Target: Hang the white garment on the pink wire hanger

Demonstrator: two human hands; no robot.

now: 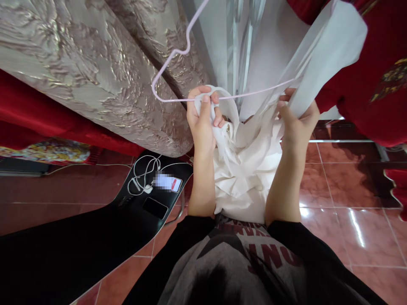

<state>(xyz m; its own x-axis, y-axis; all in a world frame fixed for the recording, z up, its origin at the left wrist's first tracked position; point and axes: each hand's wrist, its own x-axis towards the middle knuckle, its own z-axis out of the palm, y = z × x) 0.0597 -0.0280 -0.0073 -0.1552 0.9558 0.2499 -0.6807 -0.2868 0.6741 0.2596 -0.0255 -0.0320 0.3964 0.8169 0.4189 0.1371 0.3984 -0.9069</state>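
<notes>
- White, soft-fabric garment [251, 163]: covers the right end of the thin, pale-pink hanger [164, 67], bunched below its bar.
- Left hand [203, 112]: grasping garment cloth at the bar.
- Right hand [294, 123]: gripping cloth near the hanger's covered end.

Reddish-brown tiles with thin pale joints cover the floor [375, 243]; at right, their gloss throws back a long white streak of light [356, 228]. A black seat [79, 250] with a curved metal leg [180, 212] fills the lower left. Above it hang shiny beige drapes [95, 84] with a crinkled relief pattern, edged below by red cloth [60, 108]. Behind, 2 metallic uprights [246, 46] cross a whitish surface [273, 51]. More red fabric [343, 93], bearing a gold motif [392, 78], drapes the upper right.
</notes>
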